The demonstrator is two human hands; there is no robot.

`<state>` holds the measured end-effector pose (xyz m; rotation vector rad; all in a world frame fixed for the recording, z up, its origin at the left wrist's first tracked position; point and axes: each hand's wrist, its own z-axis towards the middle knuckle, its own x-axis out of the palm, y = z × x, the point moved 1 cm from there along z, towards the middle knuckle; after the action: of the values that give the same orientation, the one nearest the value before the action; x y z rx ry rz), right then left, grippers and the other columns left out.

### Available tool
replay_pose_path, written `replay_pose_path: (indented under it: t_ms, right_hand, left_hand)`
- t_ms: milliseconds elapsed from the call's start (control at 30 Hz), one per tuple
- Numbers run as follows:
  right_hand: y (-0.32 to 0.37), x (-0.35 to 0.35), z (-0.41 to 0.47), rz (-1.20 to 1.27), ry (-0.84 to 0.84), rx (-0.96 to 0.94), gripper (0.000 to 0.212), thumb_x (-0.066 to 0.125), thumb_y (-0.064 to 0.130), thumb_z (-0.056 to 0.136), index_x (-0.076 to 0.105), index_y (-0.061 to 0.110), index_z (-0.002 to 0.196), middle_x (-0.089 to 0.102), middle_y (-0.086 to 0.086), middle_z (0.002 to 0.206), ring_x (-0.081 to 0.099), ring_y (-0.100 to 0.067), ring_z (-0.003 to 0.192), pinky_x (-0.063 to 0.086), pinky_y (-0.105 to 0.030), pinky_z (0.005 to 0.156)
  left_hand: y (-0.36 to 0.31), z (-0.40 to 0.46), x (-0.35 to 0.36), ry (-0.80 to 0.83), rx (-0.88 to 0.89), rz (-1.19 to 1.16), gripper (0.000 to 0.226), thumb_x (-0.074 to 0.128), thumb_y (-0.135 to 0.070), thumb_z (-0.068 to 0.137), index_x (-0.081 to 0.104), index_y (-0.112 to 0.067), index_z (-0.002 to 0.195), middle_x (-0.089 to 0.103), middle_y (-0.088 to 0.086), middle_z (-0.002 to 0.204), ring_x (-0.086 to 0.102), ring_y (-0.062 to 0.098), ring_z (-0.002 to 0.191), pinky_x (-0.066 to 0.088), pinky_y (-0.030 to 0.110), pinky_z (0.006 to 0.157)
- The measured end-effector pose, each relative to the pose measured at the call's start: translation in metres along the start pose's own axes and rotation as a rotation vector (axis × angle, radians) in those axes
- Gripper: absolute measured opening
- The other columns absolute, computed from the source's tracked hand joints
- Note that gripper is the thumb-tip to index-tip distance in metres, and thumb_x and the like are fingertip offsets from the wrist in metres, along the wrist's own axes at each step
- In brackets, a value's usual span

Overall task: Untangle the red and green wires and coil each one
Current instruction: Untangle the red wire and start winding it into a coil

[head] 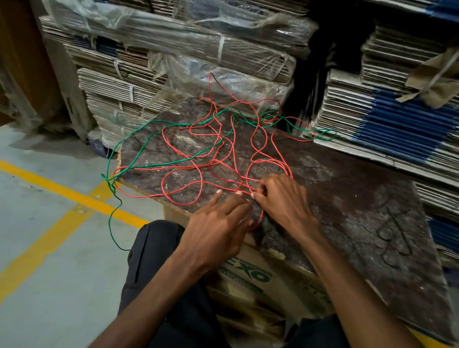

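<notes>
Cardboard stacks behind our desk [347, 185], "EXO" box [252, 274] below; right hand [282, 198] pinches red wire [195, 170], left hand [217, 226] flat, green wire [154, 127] tangled.

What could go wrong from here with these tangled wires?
The red wire and green wire cross many times, so pulling at the right hand may tighten knots. The green wire's tail hangs off the board toward the floor and may snag. The left hand covers red strands it may trap.

tangled wires [219, 156] on board [345, 207], both hands [217, 228] at board's near edge, cardboard stacks [164, 55] behind, box [254, 283] under board
</notes>
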<state>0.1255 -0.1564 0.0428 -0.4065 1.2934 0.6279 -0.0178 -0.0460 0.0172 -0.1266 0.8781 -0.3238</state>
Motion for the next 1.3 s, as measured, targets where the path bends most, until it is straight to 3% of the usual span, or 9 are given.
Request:
replay_pose_path:
  t_ms: [167,333,533,700,867,933,1100,1200,1300]
  right_hand:
    - [-0.002,0.002,-0.001,-0.026,0.006,-0.029,0.023,0.058,0.037,0.088,0.072,0.019,0.095,0.066,-0.002,0.104,0.060,-0.026,0.106,0.046,-0.031,0.073]
    - [-0.005,0.010,-0.004,-0.102,-0.060,-0.174,0.019,0.058,0.034,0.088,0.067,0.018,0.089,0.059,-0.001,0.097,0.058,-0.025,0.098,0.045,-0.035,0.064]
    - [-0.027,0.006,-0.005,0.305,-0.125,0.031,0.009,0.058,0.030,0.086,0.058,0.021,0.084,0.062,0.003,0.090,0.061,-0.021,0.087,0.044,-0.034,0.067]
    - [-0.054,-0.005,0.001,0.813,-0.163,0.233,0.009,0.051,0.032,0.092,0.052,0.026,0.085,0.072,0.001,0.081,0.069,-0.021,0.076,0.051,-0.040,0.069]
    - [-0.071,-0.030,-0.003,0.965,-0.409,0.217,0.019,0.051,0.002,0.096,0.052,0.018,0.088,0.068,0.002,0.078,0.060,0.006,0.068,0.044,-0.019,0.062]
    - [-0.075,-0.039,-0.005,1.020,-0.475,0.233,0.014,0.050,-0.001,0.096,0.053,0.013,0.092,0.064,0.002,0.073,0.057,0.005,0.064,0.044,-0.020,0.060]
    - [-0.086,-0.060,-0.011,1.263,-0.509,0.306,0.017,0.053,0.004,0.097,0.057,0.020,0.091,0.068,0.005,0.067,0.059,-0.003,0.057,0.046,-0.018,0.048]
    - [-0.094,-0.077,-0.017,1.426,-0.555,0.296,0.013,0.056,0.005,0.095,0.060,0.017,0.097,0.073,0.003,0.074,0.064,-0.006,0.063,0.049,-0.019,0.051]
    - [-0.100,-0.087,-0.022,1.599,-0.591,0.298,0.013,0.055,0.009,0.095,0.061,0.018,0.102,0.073,0.001,0.082,0.064,-0.009,0.071,0.051,-0.020,0.055]
  left_hand:
    - [-0.002,0.028,-0.011,-0.065,0.095,0.094,0.028,0.059,-0.018,0.090,0.065,-0.008,0.116,0.065,0.010,0.121,0.054,0.026,0.126,0.035,0.045,0.111]
    - [0.030,0.051,-0.010,0.152,-0.032,0.288,0.040,0.050,-0.030,0.090,0.062,-0.006,0.120,0.062,0.011,0.125,0.044,0.029,0.136,0.022,0.050,0.116]
    - [0.045,0.043,-0.007,0.202,-0.104,0.320,0.039,0.038,-0.038,0.094,0.064,-0.013,0.108,0.067,0.006,0.112,0.054,0.027,0.126,0.026,0.054,0.113]
    - [0.051,0.035,0.002,0.259,-0.109,0.296,0.044,0.030,-0.045,0.098,0.068,-0.023,0.098,0.066,-0.004,0.108,0.056,0.017,0.120,0.022,0.051,0.116]
    - [0.048,0.046,0.006,0.223,-0.096,0.232,0.043,0.032,-0.043,0.097,0.069,-0.021,0.092,0.067,-0.002,0.106,0.060,0.020,0.114,0.030,0.051,0.112]
    - [0.046,0.051,0.006,0.213,-0.068,0.197,0.045,0.033,-0.043,0.095,0.070,-0.018,0.098,0.068,0.000,0.109,0.061,0.021,0.114,0.032,0.051,0.112]
    - [0.045,0.060,0.001,0.206,-0.027,0.086,0.055,0.029,-0.057,0.098,0.072,-0.022,0.100,0.068,-0.007,0.108,0.059,0.017,0.117,0.036,0.046,0.108]
    - [0.045,0.066,-0.005,0.141,-0.089,0.048,0.055,0.027,-0.055,0.100,0.071,-0.023,0.094,0.069,-0.008,0.105,0.063,0.022,0.109,0.044,0.039,0.098]
    - [0.043,0.078,-0.009,0.089,-0.155,0.065,0.045,0.034,-0.054,0.098,0.069,-0.025,0.094,0.067,-0.011,0.104,0.062,0.025,0.102,0.052,0.035,0.072]
